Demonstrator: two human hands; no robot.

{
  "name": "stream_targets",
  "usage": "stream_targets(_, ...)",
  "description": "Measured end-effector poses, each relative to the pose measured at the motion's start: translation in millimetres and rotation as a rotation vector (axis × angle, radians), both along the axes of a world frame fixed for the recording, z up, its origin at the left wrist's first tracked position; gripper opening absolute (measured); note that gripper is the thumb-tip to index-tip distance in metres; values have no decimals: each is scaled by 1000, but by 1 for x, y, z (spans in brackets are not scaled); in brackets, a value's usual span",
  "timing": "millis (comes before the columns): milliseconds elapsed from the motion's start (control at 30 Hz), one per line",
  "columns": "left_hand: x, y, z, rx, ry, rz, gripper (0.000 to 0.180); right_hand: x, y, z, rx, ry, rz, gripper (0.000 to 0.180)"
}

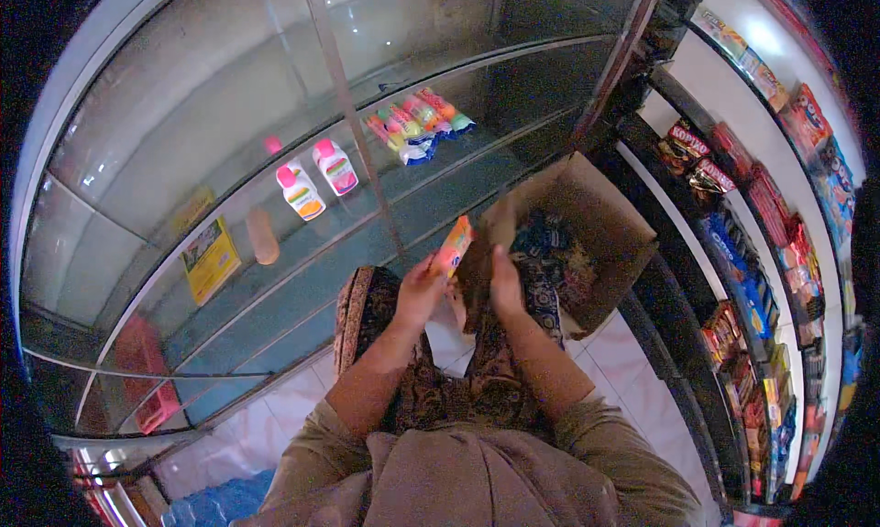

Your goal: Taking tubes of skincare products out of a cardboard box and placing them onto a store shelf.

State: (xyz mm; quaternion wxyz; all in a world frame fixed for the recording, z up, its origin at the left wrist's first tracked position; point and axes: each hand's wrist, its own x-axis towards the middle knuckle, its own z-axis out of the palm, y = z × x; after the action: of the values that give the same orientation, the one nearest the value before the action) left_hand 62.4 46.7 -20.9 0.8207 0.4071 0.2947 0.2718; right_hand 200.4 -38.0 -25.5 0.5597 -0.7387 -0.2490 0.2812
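In my left hand (421, 290) is a small orange packet (455, 244) with a coloured label, pinched upright by its lower end. My right hand (505, 284) is beside it, over the near left side of an open cardboard box (616, 195); its fingers are smeared by motion, so whether it grips the box edge is unclear. Dark blue packets (539, 234) and other small wrapped goods lie in the box. Beyond my hands, several colourful packets (417, 124) lie side by side on a glass shelf (435, 174).
Left of those packets stand white bottles with pink caps (335, 167), a tan oblong item (262, 236) and a yellow pack (211, 261). A pink basket (147, 380) sits lower left. Black shelves with snack packets (738, 261) rise close on the right. Blue plastic (220, 501) lies at the lower left.
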Motion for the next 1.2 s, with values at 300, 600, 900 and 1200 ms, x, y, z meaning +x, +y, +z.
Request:
stream_targets(300,7,-22,13,1037,692,-134,46,-5,9,18,212,630,-130,57)
stream_targets(600,-2,3,20,179,317,-266,33,24,3,23,102,148,-249,40)
stream_targets(900,-27,16,9,379,387,-153,34,15,9,23,197,-47,-17,43)
stream_targets(1200,-19,8,22,339,511,-336,38,12,19,6,186,-139,44,33)
